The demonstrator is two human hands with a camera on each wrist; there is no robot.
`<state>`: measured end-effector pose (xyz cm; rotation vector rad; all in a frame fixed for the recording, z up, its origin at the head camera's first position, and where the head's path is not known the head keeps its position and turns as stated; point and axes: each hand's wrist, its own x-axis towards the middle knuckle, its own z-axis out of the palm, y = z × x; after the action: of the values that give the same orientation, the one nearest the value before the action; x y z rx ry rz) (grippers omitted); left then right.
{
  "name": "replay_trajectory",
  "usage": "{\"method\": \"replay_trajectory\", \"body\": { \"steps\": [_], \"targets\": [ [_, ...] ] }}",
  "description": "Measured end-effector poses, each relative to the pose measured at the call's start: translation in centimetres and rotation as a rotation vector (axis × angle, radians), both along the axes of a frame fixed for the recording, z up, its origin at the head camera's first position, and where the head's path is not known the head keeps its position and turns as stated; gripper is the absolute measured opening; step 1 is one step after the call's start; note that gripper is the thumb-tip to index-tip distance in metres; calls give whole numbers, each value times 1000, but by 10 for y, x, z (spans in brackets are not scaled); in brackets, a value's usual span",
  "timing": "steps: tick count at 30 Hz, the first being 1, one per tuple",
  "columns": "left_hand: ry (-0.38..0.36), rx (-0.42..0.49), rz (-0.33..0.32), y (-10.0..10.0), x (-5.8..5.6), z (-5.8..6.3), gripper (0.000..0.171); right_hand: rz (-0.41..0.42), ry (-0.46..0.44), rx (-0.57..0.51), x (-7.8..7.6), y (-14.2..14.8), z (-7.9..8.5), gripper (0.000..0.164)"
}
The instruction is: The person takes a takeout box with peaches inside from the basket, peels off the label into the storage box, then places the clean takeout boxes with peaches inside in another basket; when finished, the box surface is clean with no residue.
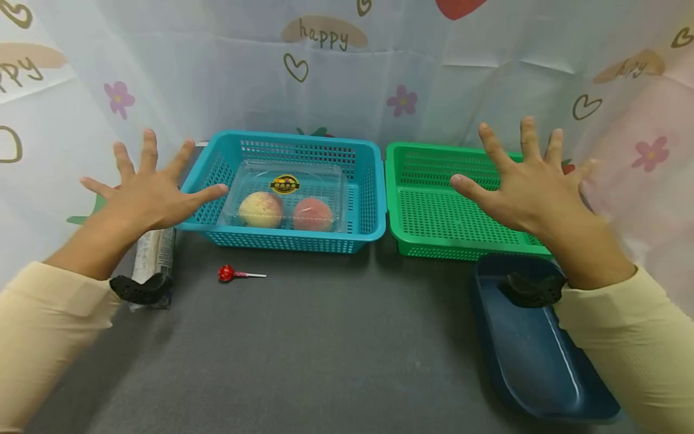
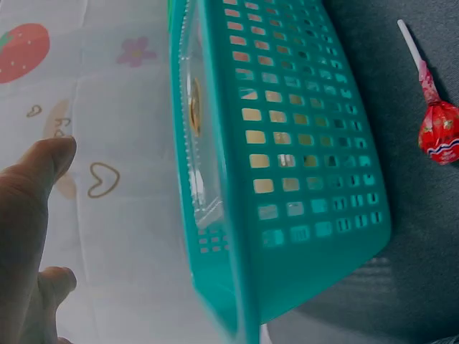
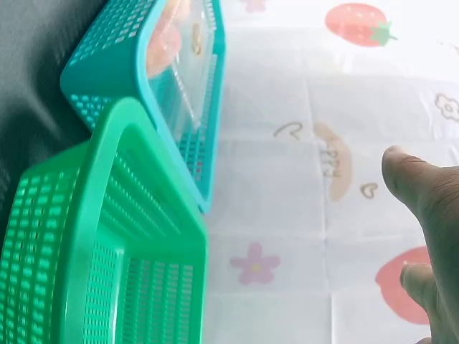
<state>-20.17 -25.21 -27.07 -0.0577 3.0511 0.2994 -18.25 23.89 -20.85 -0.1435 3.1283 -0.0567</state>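
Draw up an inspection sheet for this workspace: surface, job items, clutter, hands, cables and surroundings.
Surface: dark grey tabletop.
Job items: blue basket holding a clear box with two peach-like fruits; green basket beside it.
Clutter: red lollipop in front of the blue basket; packet at left, partly hidden; dark blue tray at right.
Hands: left hand and right hand both spread, holding nothing; black band at each wrist.
Cables: nothing seen.
Surroundings: printed white sheet behind the baskets.
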Motion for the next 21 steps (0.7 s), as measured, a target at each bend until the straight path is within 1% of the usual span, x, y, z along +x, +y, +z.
{"method": "replay_trajectory", "body": {
  "steps": [6,14,21],
  "targets": [
    [5,4,-10,1,0,-8,101,37,16,-9,-4,-17,-3,89],
    [3,18,-43,2,3,-18,99,75,13,-31,-10,-40,-9,89],
    [11,-20,-56,3,3,-31,99,108,13,-47,-17,-60,-16,90]
  ]
}}
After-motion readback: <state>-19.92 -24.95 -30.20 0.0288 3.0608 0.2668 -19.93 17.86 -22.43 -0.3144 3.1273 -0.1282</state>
